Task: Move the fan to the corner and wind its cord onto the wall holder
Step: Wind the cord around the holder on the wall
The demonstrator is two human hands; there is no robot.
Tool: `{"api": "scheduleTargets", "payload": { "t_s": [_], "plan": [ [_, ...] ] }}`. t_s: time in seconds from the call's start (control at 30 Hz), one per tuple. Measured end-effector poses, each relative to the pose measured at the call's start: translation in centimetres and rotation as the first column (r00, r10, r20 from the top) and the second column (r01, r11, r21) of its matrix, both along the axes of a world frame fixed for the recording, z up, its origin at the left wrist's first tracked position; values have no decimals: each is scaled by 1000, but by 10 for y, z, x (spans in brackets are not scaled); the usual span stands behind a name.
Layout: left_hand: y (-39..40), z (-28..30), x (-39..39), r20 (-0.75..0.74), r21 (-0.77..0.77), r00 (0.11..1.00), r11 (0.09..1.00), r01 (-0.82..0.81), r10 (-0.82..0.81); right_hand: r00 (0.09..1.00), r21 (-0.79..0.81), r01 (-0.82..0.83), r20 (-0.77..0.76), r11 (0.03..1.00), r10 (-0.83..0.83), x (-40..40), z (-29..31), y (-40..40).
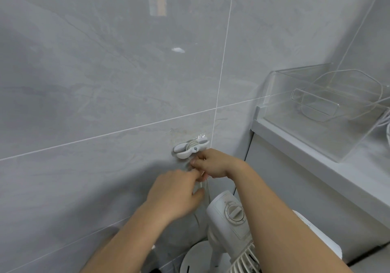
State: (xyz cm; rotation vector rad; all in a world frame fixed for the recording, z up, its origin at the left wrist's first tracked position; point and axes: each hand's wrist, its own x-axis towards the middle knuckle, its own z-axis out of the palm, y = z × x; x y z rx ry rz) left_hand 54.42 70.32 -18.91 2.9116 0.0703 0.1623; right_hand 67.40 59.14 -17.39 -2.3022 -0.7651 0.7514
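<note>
A white pedestal fan [231, 215] with a round dial stands below me against the grey tiled wall, its round base [195, 258] on the floor. A grey winged cord holder [191, 147] is stuck to the wall above it, with a few turns of cord around its middle. My right hand [213, 163] is just under the holder, fingers pinched on the thin pale cord [207, 190]. My left hand [175, 192] is lower and to the left, fingers closed around the same cord. The cord hangs down behind the fan.
A grey ledge [316, 156] runs along the right side at the corner. A clear acrylic box [329, 108] sits on it with white cable inside. Grey tiled wall fills the left and upper view.
</note>
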Motion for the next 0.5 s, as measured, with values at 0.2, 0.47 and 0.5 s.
{"api": "scheduleTargets", "payload": {
  "t_s": [0.2,0.47,0.5],
  "plan": [
    [3,32,6,436,47,899,999,13,-32,991,-169,12,-127,986,-34,2,7,-17],
    [-2,0,11,275,186,961,982,-43,-10,992,-204,115,-28,972,-123,9,1,-18],
    [-2,2,13,272,205,962,978,-43,-15,990,-207,124,-47,970,-136,10,4,-19]
  ]
}}
